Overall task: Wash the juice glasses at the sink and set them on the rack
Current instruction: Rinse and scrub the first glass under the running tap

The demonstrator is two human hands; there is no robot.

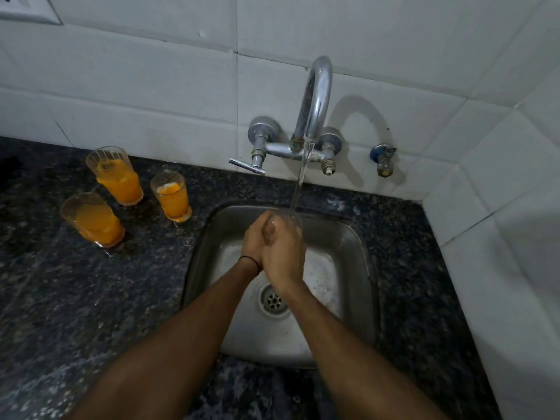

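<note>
One clear juice glass sits between my fingers, left hand and right hand both wrapped round it over the sink, its mouth tipped away from me into the tap's stream.

Dark speckled countertop bears three juice glasses.

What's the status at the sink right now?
Left hand and right hand both grip clear glass under running tap. Three juice glasses wait on counter. No rack in view.
</note>
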